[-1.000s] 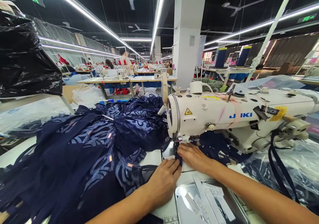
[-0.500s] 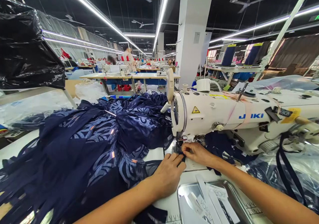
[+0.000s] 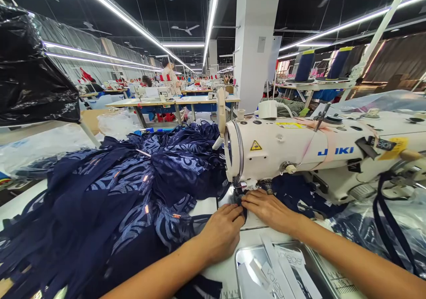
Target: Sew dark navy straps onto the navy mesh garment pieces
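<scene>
My left hand is in front of the needle of a white JUKI sewing machine, its fingers curled and closed on a small dark navy fabric piece. From the right, my right hand reaches in beside the presser foot. Its fingers lie stretched out and flat, with the tips at the same piece. The fabric runs under the foot; most of it is hidden by my fingers. A large heap of navy lace garments covers the table to the left.
A metal tray holding white printed labels sits at the front edge. More navy fabric lies under the machine arm. On the right is a clear plastic bag with dark straps. Thread cones stand behind.
My right hand has gone from a pinch at the fabric to fingers laid flat beside the foot. My left hand stays nearly in place. The view has shifted slightly.
</scene>
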Demonstrator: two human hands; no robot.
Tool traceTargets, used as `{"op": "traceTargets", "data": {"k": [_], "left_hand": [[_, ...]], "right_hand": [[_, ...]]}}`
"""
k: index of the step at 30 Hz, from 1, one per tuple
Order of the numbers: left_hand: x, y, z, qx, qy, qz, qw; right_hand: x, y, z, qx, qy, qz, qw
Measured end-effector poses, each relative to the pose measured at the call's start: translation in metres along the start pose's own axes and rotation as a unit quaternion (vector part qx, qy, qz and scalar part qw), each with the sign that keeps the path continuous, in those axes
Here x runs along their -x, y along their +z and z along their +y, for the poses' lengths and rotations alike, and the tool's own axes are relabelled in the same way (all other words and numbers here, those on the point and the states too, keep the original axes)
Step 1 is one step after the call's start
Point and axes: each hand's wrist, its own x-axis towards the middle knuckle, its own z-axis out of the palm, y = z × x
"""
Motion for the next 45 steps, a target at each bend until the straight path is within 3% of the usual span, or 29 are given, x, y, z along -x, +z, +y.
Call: {"op": "traceTargets", "data": {"k": [8,22,34,45], "left_hand": [[-0.013,0.003,0.005,-0.054,-0.047,-0.017,0.997],[-0.018,0.018,-0.003,-0.093,-0.046,0.029,0.994],[-0.023,0.020,0.000,-0.098,-0.077,0.037,0.992],[-0.007,-0.012,-0.023,0.016,-0.116,0.026,0.993]], "right_hand": [[-0.002,0.004,0.013,0.040,0.009,-0.018,0.999],[0.000,0.011,0.014,0.053,0.039,-0.013,0.998],[-0.006,0.007,0.009,0.038,0.090,-0.014,0.995],[-0.005,0.005,0.002,-0.016,0.100,0.017,0.995]]}}
